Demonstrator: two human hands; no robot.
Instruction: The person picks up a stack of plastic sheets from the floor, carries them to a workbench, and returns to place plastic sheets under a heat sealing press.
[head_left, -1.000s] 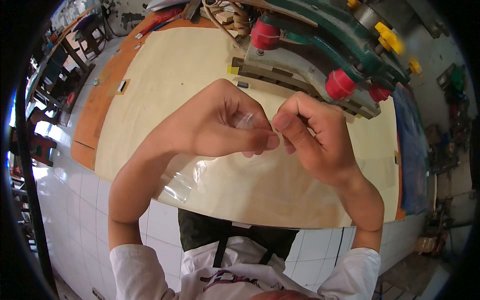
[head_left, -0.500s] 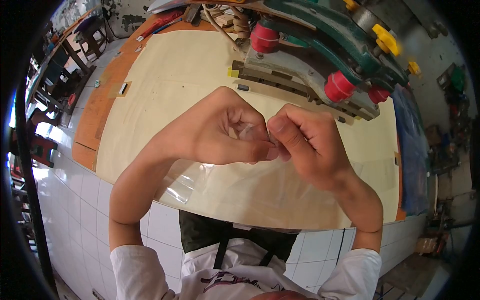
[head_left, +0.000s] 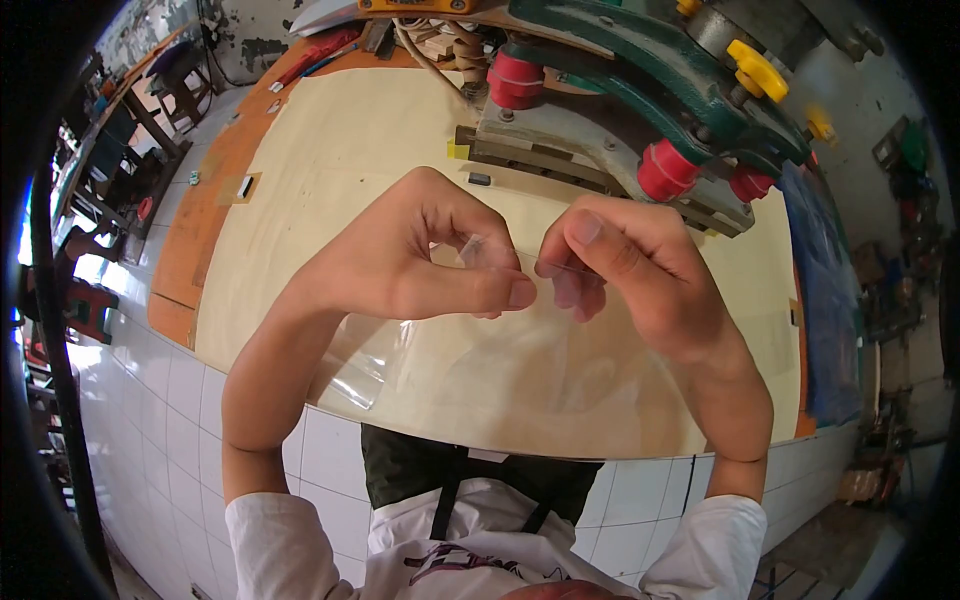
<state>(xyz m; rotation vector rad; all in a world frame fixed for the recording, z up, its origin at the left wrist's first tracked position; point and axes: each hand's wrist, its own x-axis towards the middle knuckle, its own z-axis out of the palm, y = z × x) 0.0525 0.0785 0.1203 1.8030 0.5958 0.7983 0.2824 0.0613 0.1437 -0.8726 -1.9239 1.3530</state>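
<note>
Wood tabletop w/ a big cream sheet on top, a green machine at the far R side & white tile floor below. L hand curls in, thumb & fingers pinching thin clear plastic above the sheet; R hand, thumb on top, pinches it too, near L hand.

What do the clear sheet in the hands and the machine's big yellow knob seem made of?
Clear sheet: likely thin plastic film with a glossy finish; it is see-through and shows pale glints.
Big yellow knob: probably moulded plastic, fairly smooth, judging by its even colour and rounded lobes, though painted metal is possible.
</note>
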